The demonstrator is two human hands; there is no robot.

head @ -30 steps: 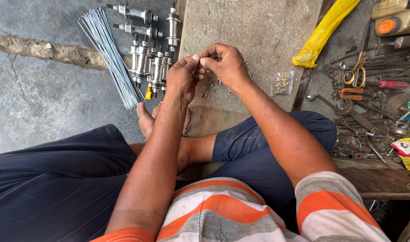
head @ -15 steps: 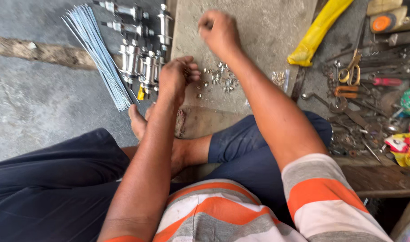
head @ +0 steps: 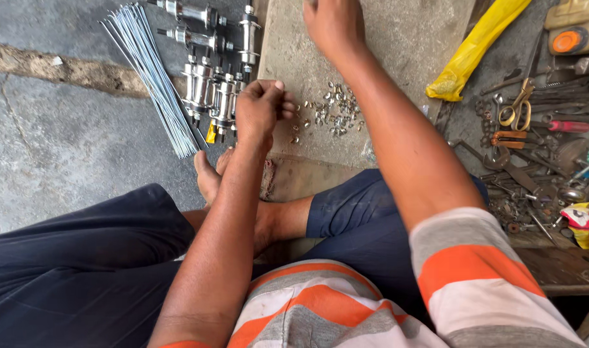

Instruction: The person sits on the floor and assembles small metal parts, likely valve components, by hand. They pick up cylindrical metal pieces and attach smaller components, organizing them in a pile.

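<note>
**Sorting small metal nuts on the slab**

Sitting cross-legged on the floor, we keep our left hand [head: 259, 109] curled, fingers pinched together at the tips beside a scatter of small shiny nuts [head: 333, 113]; whether a nut sits between those fingertips we cannot tell. The nuts lie loose on the grey concrete surface [head: 404, 45] in front of us, just right of the left hand's fingertips.

Our right hand [head: 333, 22] is stretched farther out, near the top edge of view, palm down on the same slab, well past the nuts. Its fingers are cut off by the frame, so we cannot tell if they are spread or closed.

Left of the left hand stand several chrome wheel hubs [head: 214, 90], and beside those lies a bundle of thin steel spokes [head: 149, 77] on the cracked floor. To the right we see a yellow plastic bag [head: 475, 48], orange-handled scissors [head: 516, 109] and a heap of rusty tools [head: 532, 174].
</note>
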